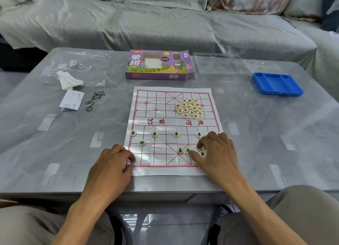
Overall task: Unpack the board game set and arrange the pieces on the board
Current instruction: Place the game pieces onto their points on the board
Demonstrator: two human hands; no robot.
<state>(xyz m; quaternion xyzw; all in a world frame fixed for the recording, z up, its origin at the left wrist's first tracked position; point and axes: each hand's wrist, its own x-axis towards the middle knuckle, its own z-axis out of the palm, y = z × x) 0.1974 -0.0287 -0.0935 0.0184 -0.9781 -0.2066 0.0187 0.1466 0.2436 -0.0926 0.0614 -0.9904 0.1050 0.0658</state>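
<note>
Both hands rest at the near edge of the board (165, 123), a white sheet with a red grid on the table (256, 134). Left hand (111, 164) lies with curled fingers pinching the board's near left corner. Right hand (214, 151) has its fingers bent over a few dark-lettered pieces (202, 154) at the near right; whether it grips one I cannot tell. Beyond the hands, four dark pieces stand in a row (176, 134), another (142, 143) sits just ahead of the left hand. Farther off, beyond the right hand, red-lettered pieces (189, 108) lie heaped. Past the board lies the purple box (157, 65), a blue tray (277, 84) to the far right.
</note>
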